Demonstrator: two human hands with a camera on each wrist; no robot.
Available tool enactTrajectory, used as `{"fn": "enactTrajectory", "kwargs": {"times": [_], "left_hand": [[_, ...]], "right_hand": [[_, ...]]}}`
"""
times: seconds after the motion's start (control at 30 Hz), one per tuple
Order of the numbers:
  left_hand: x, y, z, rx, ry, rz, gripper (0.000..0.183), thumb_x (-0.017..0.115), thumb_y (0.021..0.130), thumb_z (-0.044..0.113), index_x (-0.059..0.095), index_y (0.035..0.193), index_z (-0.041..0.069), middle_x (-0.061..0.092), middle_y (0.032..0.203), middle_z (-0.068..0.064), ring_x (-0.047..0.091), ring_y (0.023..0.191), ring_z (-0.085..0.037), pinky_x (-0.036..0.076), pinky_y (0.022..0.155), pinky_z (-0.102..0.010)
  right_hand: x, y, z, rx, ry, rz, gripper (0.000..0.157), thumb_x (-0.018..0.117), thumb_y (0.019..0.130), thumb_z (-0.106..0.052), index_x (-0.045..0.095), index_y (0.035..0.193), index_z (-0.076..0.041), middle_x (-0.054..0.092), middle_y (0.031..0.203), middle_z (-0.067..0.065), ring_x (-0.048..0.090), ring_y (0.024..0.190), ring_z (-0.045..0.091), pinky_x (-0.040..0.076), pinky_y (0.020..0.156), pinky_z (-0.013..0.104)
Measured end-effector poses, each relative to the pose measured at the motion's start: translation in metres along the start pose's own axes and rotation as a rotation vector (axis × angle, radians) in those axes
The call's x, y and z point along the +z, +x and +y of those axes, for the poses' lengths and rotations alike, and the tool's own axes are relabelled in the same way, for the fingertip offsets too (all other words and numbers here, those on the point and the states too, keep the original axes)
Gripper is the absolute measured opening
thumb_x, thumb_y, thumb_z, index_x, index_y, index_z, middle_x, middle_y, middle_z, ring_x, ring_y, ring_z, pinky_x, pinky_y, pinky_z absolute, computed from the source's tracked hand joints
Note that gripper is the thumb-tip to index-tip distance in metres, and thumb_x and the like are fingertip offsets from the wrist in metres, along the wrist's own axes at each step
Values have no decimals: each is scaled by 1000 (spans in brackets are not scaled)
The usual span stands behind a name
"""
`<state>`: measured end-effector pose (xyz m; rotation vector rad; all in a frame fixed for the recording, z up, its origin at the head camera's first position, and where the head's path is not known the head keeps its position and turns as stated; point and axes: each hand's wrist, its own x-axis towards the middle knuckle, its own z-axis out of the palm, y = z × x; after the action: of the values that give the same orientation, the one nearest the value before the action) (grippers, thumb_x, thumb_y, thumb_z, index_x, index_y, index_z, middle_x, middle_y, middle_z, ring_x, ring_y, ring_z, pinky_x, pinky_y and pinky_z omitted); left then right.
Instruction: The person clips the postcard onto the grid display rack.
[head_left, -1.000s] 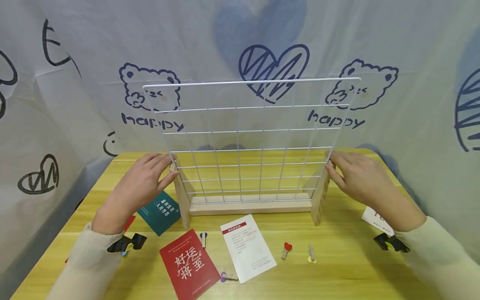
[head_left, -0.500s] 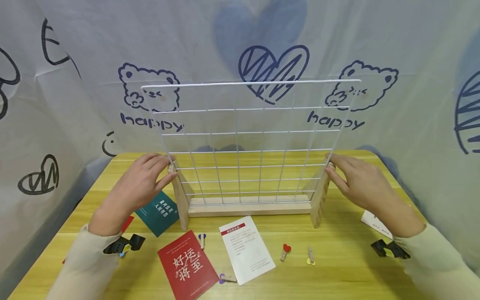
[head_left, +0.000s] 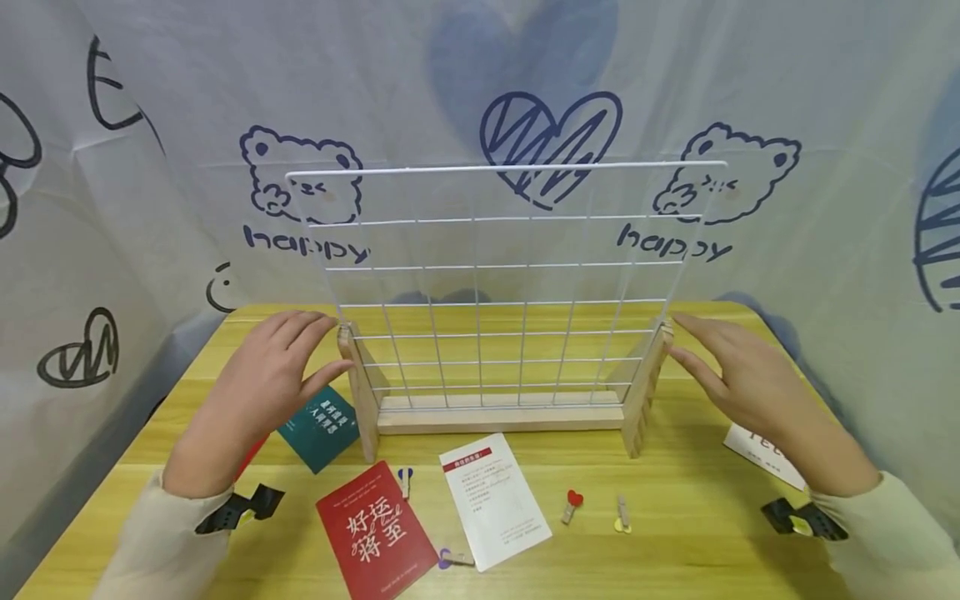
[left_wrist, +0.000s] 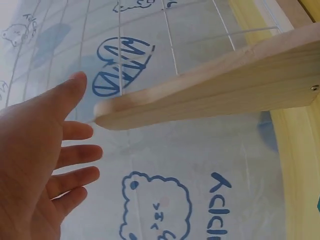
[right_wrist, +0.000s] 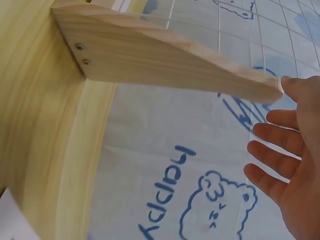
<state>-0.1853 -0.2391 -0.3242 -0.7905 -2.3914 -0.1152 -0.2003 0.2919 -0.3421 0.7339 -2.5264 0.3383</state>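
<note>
A white wire grid panel (head_left: 498, 304) stands upright in a pale wooden stand (head_left: 498, 418) on the table. Just left of the stand's left side piece (left_wrist: 210, 92) is my left hand (head_left: 258, 387), its fingers loosely extended and a small gap between it and the wood. Beside the right side piece (right_wrist: 165, 55) is my right hand (head_left: 757, 392), fingers spread and holding nothing. Its thumb tip lies very close to the top of the wood; whether they touch I cannot tell.
In front of the stand lie a red card (head_left: 377, 529), a white card (head_left: 495, 502) and several small clothespins, one with a red heart (head_left: 573, 504). A green card (head_left: 321, 427) is by my left hand, another white card (head_left: 765, 454) under my right forearm. A printed cloth (head_left: 420, 100) hangs behind.
Both hands have moved outward from the stand's side pieces, where they gripped the tops before. The grid and stand have kept their place.
</note>
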Motion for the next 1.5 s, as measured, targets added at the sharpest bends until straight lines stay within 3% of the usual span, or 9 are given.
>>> {"fn": "enactTrajectory", "kwargs": {"times": [0.1, 0.2, 0.4, 0.7, 0.83, 1.03, 1.23, 1.5], "left_hand": [[-2, -1, 6, 70, 15, 84, 79, 29, 99, 64, 61, 121, -5, 63, 115, -21, 58, 106, -38, 48, 91, -54], [-4, -1, 16, 120, 20, 119, 78, 28, 100, 62, 62, 120, -5, 63, 114, -21, 59, 103, -37, 50, 89, -53], [6, 4, 36, 165, -45, 82, 74, 29, 100, 62, 61, 124, -1, 62, 120, -18, 57, 111, -36, 47, 96, -52], [32, 11, 65, 216, -194, -56, 62, 48, 97, 58, 58, 130, 7, 59, 127, -11, 53, 118, -31, 44, 100, -47], [46, 17, 79, 247, -243, -120, 60, 49, 96, 57, 57, 133, 10, 57, 130, -8, 51, 122, -28, 41, 104, -44], [66, 28, 102, 281, -311, -241, 60, 56, 95, 54, 52, 138, 13, 56, 132, -5, 49, 125, -24, 38, 108, -41], [82, 39, 124, 301, -406, -353, 58, 57, 95, 51, 51, 140, 15, 54, 136, -2, 47, 128, -20, 34, 111, -38], [104, 48, 150, 307, -488, -488, 60, 53, 97, 52, 48, 144, 15, 53, 139, -1, 45, 131, -17, 34, 111, -36]], "right_hand": [[0, -7, 7, -7, 17, 13, 48, 62, 97, -25, 52, 137, -1, 59, 126, 24, 53, 115, 45, 40, 95, 60], [1, -13, 14, 8, 22, 19, 48, 63, 97, -25, 53, 137, -1, 58, 128, 24, 51, 117, 45, 39, 95, 60], [3, -28, 30, 91, 69, -8, 50, 65, 96, -24, 51, 138, -1, 53, 133, 26, 46, 121, 48, 35, 98, 63], [5, -50, 64, 204, 184, -81, 58, 66, 95, -23, 44, 144, -2, 45, 138, 31, 39, 123, 55, 30, 96, 71], [3, -61, 78, 275, 213, -138, 65, 68, 94, -26, 38, 149, -4, 40, 140, 34, 34, 125, 57, 29, 93, 74], [8, -80, 101, 290, 209, -181, 78, 75, 88, -26, 34, 149, 0, 40, 136, 38, 33, 121, 62, 27, 91, 75], [21, -94, 114, 299, 270, -205, 83, 81, 81, -23, 38, 145, 5, 41, 136, 39, 32, 123, 63, 24, 94, 75], [32, -110, 122, 406, 356, -259, 79, 78, 85, -23, 37, 147, 4, 37, 140, 39, 28, 128, 61, 17, 103, 72]]}}
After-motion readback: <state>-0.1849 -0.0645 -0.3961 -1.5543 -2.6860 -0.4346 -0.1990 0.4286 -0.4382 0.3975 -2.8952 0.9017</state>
